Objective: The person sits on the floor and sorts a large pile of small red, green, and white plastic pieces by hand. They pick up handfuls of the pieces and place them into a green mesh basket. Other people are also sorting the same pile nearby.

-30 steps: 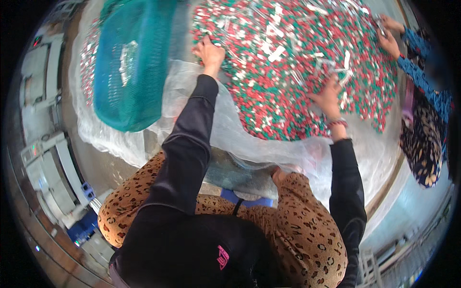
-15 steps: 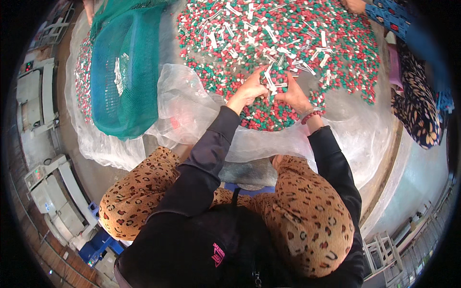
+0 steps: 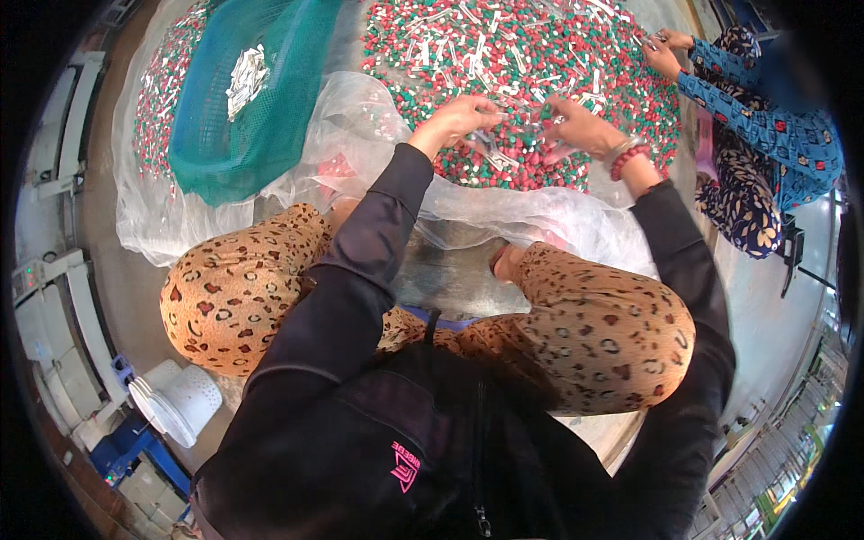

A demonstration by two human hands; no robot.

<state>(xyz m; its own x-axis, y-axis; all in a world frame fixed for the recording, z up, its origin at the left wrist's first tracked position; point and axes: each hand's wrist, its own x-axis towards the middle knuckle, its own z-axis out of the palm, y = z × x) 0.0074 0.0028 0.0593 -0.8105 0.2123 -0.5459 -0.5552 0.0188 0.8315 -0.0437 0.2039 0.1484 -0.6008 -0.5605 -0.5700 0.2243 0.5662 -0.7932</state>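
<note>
The person sits with knees in leopard-print trousers [image 3: 594,333] drawn up, both black-sleeved arms stretched to the far side over a heap of small red, green and white pieces [image 3: 531,63] spread on a clear plastic sheet [image 3: 360,126] on the floor. The left hand [image 3: 459,117] curls its fingers around a small bunch of pale, thin strips [image 3: 486,148] (too small to tell just what they are) at the near edge of the heap. The right hand [image 3: 580,126], with a red bead bracelet [image 3: 627,160] at the wrist, is just beside it, fingers bent and touching the same bunch; whether it truly grips cannot be told. To the left lies a teal mesh bag [image 3: 243,108] with a little pile of white strips [image 3: 245,76] on it. At the far right, a co-worker's hands [image 3: 664,52] in blue patterned sleeves pick at the heap. Near left, a white perforated basket [image 3: 180,400] stands on the floor.
</note>
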